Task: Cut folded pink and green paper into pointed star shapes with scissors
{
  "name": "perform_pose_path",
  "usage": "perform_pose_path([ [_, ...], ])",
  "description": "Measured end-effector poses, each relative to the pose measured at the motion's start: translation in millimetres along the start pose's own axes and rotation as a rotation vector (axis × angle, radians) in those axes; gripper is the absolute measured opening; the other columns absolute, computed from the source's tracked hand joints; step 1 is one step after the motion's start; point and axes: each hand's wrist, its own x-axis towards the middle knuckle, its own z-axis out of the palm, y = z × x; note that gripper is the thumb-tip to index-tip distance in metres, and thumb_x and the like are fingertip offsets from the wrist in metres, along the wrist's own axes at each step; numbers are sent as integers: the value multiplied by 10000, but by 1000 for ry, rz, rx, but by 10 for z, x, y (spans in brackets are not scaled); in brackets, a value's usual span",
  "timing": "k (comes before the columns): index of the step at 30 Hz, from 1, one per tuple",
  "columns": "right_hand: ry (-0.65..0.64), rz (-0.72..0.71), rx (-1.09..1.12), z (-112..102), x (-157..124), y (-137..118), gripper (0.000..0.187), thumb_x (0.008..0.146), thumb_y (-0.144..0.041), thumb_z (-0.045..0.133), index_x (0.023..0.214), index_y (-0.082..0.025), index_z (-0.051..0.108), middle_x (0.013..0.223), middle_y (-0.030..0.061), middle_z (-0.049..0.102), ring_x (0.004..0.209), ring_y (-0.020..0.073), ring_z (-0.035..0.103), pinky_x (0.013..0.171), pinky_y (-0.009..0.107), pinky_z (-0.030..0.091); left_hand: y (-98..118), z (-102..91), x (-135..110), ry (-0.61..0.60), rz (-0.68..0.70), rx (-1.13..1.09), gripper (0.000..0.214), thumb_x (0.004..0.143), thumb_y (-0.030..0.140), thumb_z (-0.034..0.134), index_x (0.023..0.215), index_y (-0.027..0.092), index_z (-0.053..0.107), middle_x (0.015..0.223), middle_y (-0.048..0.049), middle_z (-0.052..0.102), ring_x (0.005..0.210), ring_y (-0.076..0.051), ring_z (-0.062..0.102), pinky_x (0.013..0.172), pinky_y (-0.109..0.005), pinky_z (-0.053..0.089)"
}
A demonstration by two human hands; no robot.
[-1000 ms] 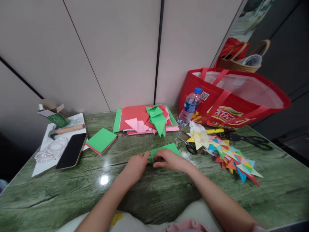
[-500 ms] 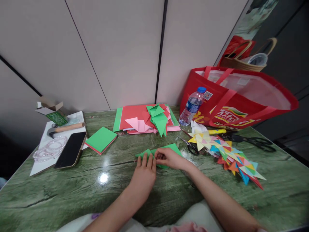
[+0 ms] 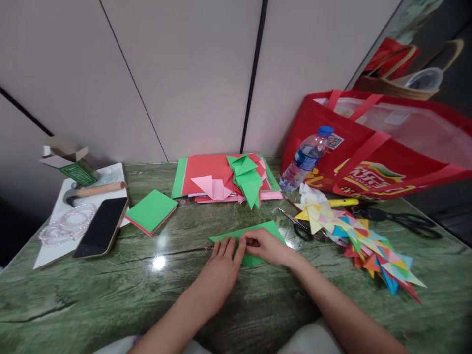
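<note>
green paper (image 3: 252, 259), apparently folded, lies on the surface (image 3: 121, 300) under both hands, between a stack of square sheets (image 3: 153, 210) and small scissors (image 3: 300, 228). the left hand (image 3: 223, 263) rests palm down on it, fingers stretched out and slightly apart; the right hand (image 3: 267, 247) curls over it, and i cannot tell whether its fingers are clamped on the paper. it should handle light, thin and easily creased, perhaps sliding on the glossy top; best held flat near the fold and pinched gently at an edge.
</note>
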Motion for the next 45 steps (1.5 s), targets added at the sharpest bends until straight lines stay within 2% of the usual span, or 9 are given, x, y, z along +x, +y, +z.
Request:
perform_pose_path([
  [6, 8, 51, 13, 2, -12, -48, 76, 740, -235, 620, 721, -161, 614, 584, -27, 559, 556, 125, 511, 519, 204, 396, -7, -45, -24, 20, 9, 153, 361, 818, 93, 476, 1163, 24, 556, 1217, -218, 559, 1215, -341, 424, 977, -465, 384],
  [10, 12, 82, 24, 13, -25, -80, 63, 734, -215, 625, 707, -167, 594, 589, -25, 556, 567, 127, 523, 521, 204, 404, -10, 160, -36, 25, -34, 150, 437, 822, 166, 508, 1238, 31, 508, 1300, -214, 491, 1234, -380, 363, 975, -534, 371],
  [15, -43, 120, 80, 32, -49, -110, 60, 761, -207, 583, 736, -186, 533, 554, -43, 545, 509, 122, 553, 490, 204, 431, 47, 301, -29, 18, -125, 145, 618, 754, 243, 613, 1302, 25, 430, 1367, -224, 374, 1249, -390, 307, 984, -478, 385],
  [18, -64, 150, 160, 38, -52, -111, 85, 783, -240, 570, 766, -197, 500, 519, -59, 532, 453, 119, 553, 452, 205, 438, 65, 299, -14, 20, -133, 131, 717, 701, 304, 673, 1307, 16, 420, 1373, -234, 353, 1252, -401, 283, 987, -469, 384],
  [23, -26, 166, 282, 57, -33, -77, 105, 753, -233, 599, 750, -190, 503, 548, -59, 528, 440, 106, 551, 421, 193, 432, 81, 270, -9, 40, -59, 113, 593, 777, 221, 573, 1304, 0, 414, 1390, -227, 322, 1270, -373, 237, 980, -459, 393],
  [26, -36, 180, 345, 60, -22, -57, 66, 740, -169, 561, 763, -186, 502, 558, -65, 524, 433, 92, 540, 429, 192, 444, 108, 216, -17, 30, 3, 74, 646, 772, 226, 584, 1329, -12, 360, 1404, -249, 268, 1281, -354, 210, 987, -449, 385],
  [33, -34, 188, 335, 57, -16, -52, 82, 751, -144, 511, 822, -174, 535, 644, -41, 559, 433, 79, 547, 412, 179, 444, 129, 180, -18, 46, 21, 51, 731, 725, 218, 645, 1340, -23, 331, 1394, -285, 258, 1281, -354, 213, 991, -428, 382],
  [40, -20, 170, 261, 67, -14, -43, 125, 768, -278, 601, 830, -173, 575, 629, -39, 552, 430, 91, 565, 389, 172, 427, 139, 279, -80, 58, -213, 101, 532, 805, 227, 532, 1290, 26, 448, 1378, -241, 343, 1260, -410, 272, 966, -572, 350],
  [45, -24, 167, 185, 65, -21, -68, 131, 789, -299, 584, 833, -176, 577, 615, -40, 542, 424, 90, 557, 387, 172, 416, 83, 239, -115, 36, -250, 78, 672, 711, 338, 667, 1307, 118, 449, 1422, -182, 306, 1271, -427, 250, 981, -586, 320],
])
